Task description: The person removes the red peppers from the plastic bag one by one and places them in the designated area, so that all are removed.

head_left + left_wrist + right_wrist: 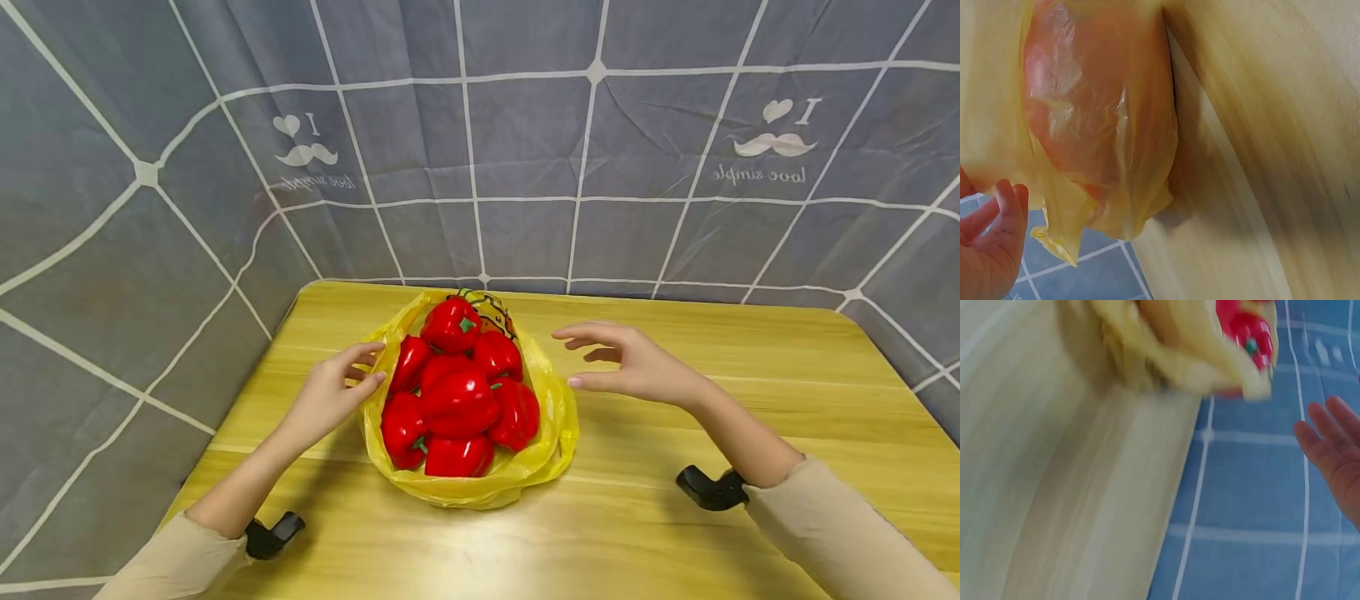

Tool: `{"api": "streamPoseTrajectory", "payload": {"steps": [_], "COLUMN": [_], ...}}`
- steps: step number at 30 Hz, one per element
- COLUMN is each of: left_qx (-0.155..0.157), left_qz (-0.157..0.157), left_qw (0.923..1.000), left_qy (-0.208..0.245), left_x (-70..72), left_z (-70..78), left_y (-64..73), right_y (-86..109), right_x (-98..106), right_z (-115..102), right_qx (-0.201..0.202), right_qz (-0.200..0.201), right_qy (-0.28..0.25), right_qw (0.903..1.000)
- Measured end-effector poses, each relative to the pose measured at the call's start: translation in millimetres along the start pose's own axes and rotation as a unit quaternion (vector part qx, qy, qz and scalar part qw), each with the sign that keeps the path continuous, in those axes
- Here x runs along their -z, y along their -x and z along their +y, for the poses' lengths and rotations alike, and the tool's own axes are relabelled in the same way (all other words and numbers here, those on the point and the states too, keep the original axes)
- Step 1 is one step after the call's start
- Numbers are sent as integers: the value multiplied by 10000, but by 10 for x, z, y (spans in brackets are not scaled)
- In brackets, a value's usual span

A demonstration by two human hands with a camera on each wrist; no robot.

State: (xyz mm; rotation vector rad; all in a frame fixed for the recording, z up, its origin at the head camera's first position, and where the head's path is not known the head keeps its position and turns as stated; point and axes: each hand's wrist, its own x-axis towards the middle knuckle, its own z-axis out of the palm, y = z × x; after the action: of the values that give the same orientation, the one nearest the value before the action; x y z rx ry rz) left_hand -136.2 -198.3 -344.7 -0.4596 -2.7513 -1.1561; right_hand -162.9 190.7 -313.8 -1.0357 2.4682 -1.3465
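Touching the rim: we have the left hand (337,379) at the bag's (465,492) left side, fingers loosely curved, thumb and forefinger apart, tips against the film; we'd call it a light touch to steady that wall.
Right hand: here we see it released (633,362), thumb and fingers parted around nothing, just beside the bag; our reading is that the table takes the weight, so no second grip is needed.
Yellow bag: it sits between the two hands, upright on the table (637,500), mouth wide, thin film bunched at the right; that gape is what gives us such a plain look inside.
Red peppers: and there they are (459,404), heaped in the bag, glossy, bright highlights on their skins, green stems on several; they lie at mixed angles, probably wedged by one another.
Print: we spot a dark-outlined pattern (491,317) at the bag's far side.
Wood and grid: grainy yellow tabletop, then a grey backdrop (525,158) with white lines behind it all.
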Motion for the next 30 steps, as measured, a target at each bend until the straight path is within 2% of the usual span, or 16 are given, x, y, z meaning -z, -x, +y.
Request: {"api": "streamPoseTrajectory", "payload": {"steps": [7,14,19,25,30], "left_qx": [209,436,501,552,688], "left_qz": [69,-18,-34,-40,-83], "left_qw": [9996,9983,9974,9956,9931], "left_qy": [182,379,519,751,944], "left_x": [-9,8,-5,-19,-2], "left_z": [-15,-9,-15,-21,-20], "left_y": [-13,-21,-30,-30,-22], "right_y": [-372,-575,-625,-656,-674], "right_x": [-390,-642,-727,-757,-775], "right_z": [-75,-74,-58,-30,5], "right_qx": [65,300,378,212,63], "right_qz": [-599,-963,-1086,-992,-1074], "right_qy": [-558,-584,-750,-782,-961], "right_qw": [9966,9932,9905,9918,9895]}}
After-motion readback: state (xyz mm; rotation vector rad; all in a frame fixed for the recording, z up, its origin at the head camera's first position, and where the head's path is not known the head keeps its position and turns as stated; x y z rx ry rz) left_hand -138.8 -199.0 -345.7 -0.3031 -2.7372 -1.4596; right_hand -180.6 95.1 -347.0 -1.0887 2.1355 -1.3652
